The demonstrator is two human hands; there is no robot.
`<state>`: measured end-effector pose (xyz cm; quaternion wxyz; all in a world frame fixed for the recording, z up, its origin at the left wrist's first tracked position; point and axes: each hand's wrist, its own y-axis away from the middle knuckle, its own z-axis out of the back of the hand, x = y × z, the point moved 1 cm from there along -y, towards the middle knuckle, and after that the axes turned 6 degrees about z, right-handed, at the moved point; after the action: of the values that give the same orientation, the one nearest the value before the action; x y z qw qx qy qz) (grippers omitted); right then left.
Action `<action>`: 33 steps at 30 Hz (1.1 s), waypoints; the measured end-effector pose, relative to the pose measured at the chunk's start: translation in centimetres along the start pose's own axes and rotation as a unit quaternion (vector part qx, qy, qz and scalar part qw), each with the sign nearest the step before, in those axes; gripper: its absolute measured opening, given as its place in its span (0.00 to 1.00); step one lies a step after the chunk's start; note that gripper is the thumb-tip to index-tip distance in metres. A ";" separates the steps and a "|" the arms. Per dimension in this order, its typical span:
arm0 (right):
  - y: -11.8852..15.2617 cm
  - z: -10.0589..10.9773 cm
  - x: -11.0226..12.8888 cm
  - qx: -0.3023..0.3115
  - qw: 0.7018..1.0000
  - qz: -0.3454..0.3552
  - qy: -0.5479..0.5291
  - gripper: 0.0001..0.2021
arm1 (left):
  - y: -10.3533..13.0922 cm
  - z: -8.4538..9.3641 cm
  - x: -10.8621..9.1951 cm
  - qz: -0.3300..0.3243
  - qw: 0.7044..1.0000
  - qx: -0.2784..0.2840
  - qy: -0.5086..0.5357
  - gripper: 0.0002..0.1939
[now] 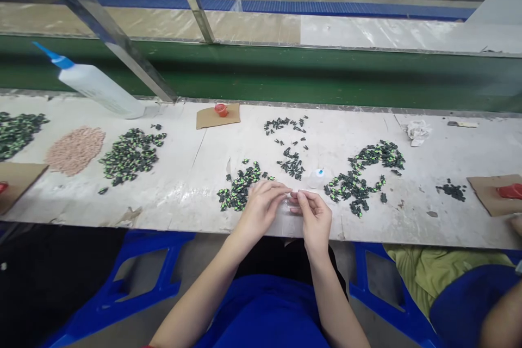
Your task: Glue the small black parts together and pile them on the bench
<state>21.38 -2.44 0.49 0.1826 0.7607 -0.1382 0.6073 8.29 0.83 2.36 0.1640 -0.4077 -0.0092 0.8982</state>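
Note:
Over the front edge of the white table [187, 196], my left hand [263, 201] and my right hand [314, 215] meet fingertip to fingertip. Both are closed in a pinch; whatever sits between the fingers is too small to make out. Just left of my left hand lies a pile of small black-and-green parts [238, 190]. A larger spread of similar black-and-green parts [350, 187] is right of my right hand. Beyond my fingers are small plain black parts [291, 163] and a small translucent bottle with a blue-and-white tip [319, 175].
A white squeeze bottle [104, 89] with a blue nozzle leans at the left, near pink parts [75, 149]. A red cup [221, 110] sits on cardboard [204, 118]. Behind the table runs a green belt [265, 76]. Another person's arm [503, 318] shows at the right.

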 end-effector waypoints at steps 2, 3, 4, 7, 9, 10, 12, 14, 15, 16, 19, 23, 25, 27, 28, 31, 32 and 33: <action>0.1 0.2 -0.2 0.006 1.000 0.001 0.024 0.17 | 0.6 0.1 1.1 0.023 0.997 -0.030 -0.060 0.09; 0.1 0.3 -0.3 0.004 0.999 0.013 0.048 0.17 | 0.9 0.1 1.5 0.033 0.995 -0.039 -0.086 0.08; 0.2 0.5 -0.3 0.002 0.996 0.033 0.080 0.17 | 1.1 -0.1 1.9 0.041 0.992 -0.045 -0.107 0.08; 0.6 0.8 -0.5 0.008 0.974 0.113 0.194 0.17 | 1.5 -0.8 2.5 0.041 0.988 -0.057 -0.137 0.06; 0.9 0.8 -0.5 0.030 0.957 0.152 0.246 0.17 | 1.5 -1.0 2.5 0.032 0.988 -0.066 -0.135 0.07; 1.0 0.8 -0.6 0.045 0.952 0.163 0.257 0.17 | 1.5 -1.0 2.4 0.024 0.990 -0.065 -0.126 0.07; 1.1 0.8 -0.6 0.069 0.952 0.161 0.252 0.16 | 1.3 -0.8 2.1 0.004 0.994 -0.051 -0.096 0.08; 1.2 0.7 -0.5 0.076 0.964 0.129 0.220 0.15 | 1.3 -0.3 1.8 -0.017 0.998 -0.033 -0.060 0.08; 1.2 0.7 -0.4 0.075 0.971 0.108 0.201 0.13 | 1.3 -0.1 1.6 -0.025 0.998 -0.029 -0.044 0.08; 1.3 0.6 -0.3 0.076 0.976 0.089 0.183 0.12 | 1.3 0.1 1.4 -0.030 0.999 -0.029 -0.031 0.07; 1.3 0.5 0.3 0.092 0.981 0.075 0.156 0.09 | 1.5 0.6 1.0 -0.033 0.999 -0.037 -0.008 0.07; 1.3 0.5 0.8 0.110 0.977 0.096 0.153 0.08 | 1.5 1.0 0.5 -0.034 0.999 -0.036 0.006 0.07; 1.4 0.6 0.7 0.108 0.978 0.087 0.153 0.08 | 1.5 1.1 0.3 -0.031 0.999 -0.037 0.015 0.07; 1.4 0.6 0.6 0.106 0.981 0.072 0.148 0.08 | 1.6 1.1 0.1 -0.027 0.999 -0.039 0.025 0.07; 1.4 0.6 0.6 0.106 0.982 0.066 0.143 0.09 | 1.6 1.1 0.1 -0.024 0.999 -0.039 0.029 0.07; 1.4 0.6 0.6 0.108 0.984 0.056 0.128 0.09 | 1.7 1.1 -0.1 -0.020 0.998 -0.042 0.038 0.07; 1.4 0.6 0.7 0.109 0.985 0.057 0.124 0.08 | 1.7 1.2 -0.2 -0.018 0.998 -0.044 0.041 0.07; 1.4 0.6 0.8 0.110 0.985 0.060 0.122 0.08 | 1.7 1.2 -0.3 -0.016 0.998 -0.045 0.045 0.07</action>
<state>21.43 -3.93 1.27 0.0764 0.6865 -0.0930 0.7171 7.08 -0.75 3.08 0.1601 -0.4549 -0.0487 0.8747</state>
